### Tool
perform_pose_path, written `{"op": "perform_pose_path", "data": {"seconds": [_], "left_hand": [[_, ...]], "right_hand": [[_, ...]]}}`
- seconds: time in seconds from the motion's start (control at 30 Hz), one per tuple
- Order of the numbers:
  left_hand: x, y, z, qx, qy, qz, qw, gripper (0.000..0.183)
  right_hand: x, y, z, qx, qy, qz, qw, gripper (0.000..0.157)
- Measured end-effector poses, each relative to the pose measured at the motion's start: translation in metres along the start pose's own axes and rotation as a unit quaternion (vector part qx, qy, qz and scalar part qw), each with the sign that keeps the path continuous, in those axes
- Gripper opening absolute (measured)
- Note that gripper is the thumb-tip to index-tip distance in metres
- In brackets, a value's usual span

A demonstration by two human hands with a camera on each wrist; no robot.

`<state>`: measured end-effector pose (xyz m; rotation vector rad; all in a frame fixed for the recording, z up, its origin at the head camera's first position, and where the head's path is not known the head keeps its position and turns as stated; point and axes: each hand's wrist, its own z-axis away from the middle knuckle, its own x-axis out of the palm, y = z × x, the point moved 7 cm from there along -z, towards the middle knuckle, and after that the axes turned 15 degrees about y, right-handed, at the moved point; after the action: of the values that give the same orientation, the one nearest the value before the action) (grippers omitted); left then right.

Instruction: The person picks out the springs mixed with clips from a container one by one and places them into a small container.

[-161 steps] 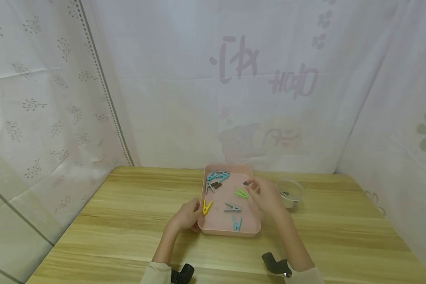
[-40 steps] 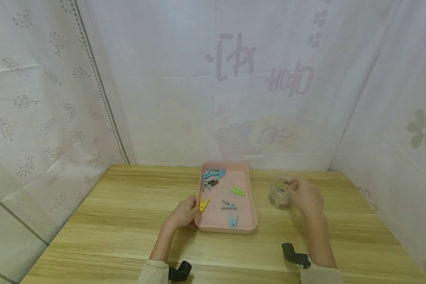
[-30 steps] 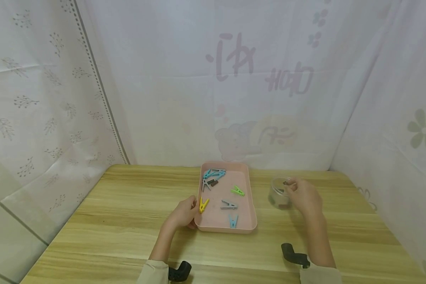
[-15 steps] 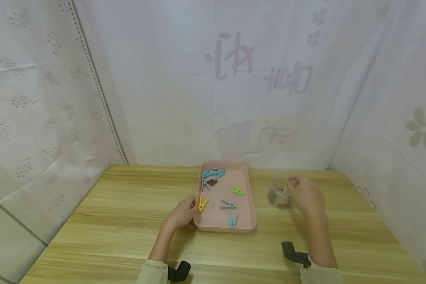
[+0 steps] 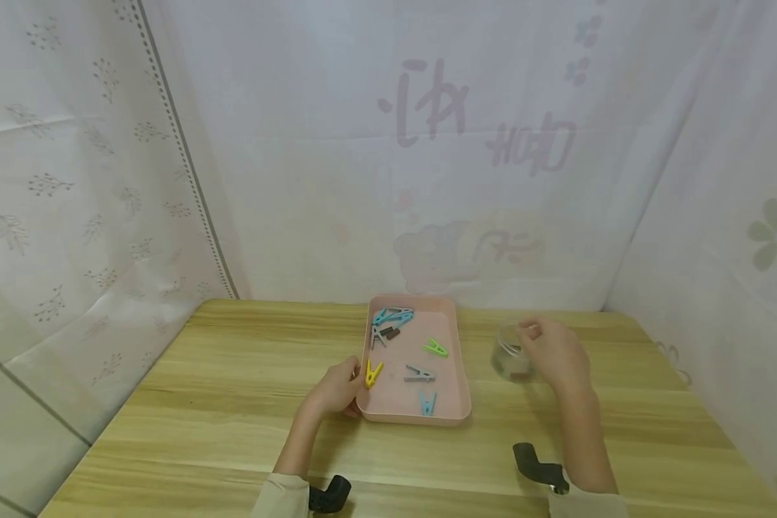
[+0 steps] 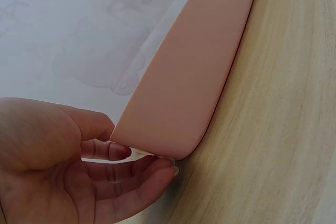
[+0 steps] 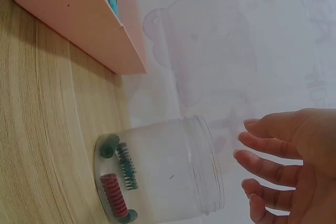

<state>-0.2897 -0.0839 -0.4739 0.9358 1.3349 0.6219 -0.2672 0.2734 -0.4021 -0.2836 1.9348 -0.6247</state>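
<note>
My left hand (image 5: pixel 332 388) grips the near left edge of a pink tray (image 5: pixel 432 327), thumb and fingers at its wall (image 6: pixel 178 72) in the left wrist view. Inside the tray lie a yellow clothespin (image 5: pixel 373 374), a green clothespin (image 5: pixel 436 348), a grey clothespin (image 5: pixel 420 374) and a light blue clothespin (image 5: pixel 427 403). More blue and grey clothespins cluster at the far left beside dark springs (image 5: pixel 391 333). My right hand (image 7: pixel 294 166), fingers loosely bent around nothing, is just off the mouth of a clear jar (image 7: pixel 168 166). A red spring (image 7: pixel 114 196) and dark green springs (image 7: pixel 127 166) rest at the jar's bottom.
The wooden table (image 5: pixel 246 360) carries the tray in the middle and the jar to its right. Printed white curtains (image 5: pixel 311 180) hang behind the table and on both sides. A black wrist mount (image 5: pixel 539 466) sits on each forearm.
My right hand carried a dark spring from above the tray to the jar and let it go there. The left hand has stayed on the tray.
</note>
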Motion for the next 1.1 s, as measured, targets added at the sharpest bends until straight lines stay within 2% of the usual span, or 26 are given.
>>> {"op": "perform_pose_path", "data": {"seconds": [0.63, 1.1], "left_hand": [[0.000, 0.002, 0.000, 0.008, 0.002, 0.001, 1.0000, 0.020], [0.001, 0.000, 0.000, 0.006, 0.001, 0.000, 1.0000, 0.015]], "right_hand": [[0.003, -0.032, 0.004, -0.040, 0.024, -0.043, 0.998, 0.038], [0.013, -0.058, 0.001, -0.075, 0.019, -0.042, 0.996, 0.035]]}}
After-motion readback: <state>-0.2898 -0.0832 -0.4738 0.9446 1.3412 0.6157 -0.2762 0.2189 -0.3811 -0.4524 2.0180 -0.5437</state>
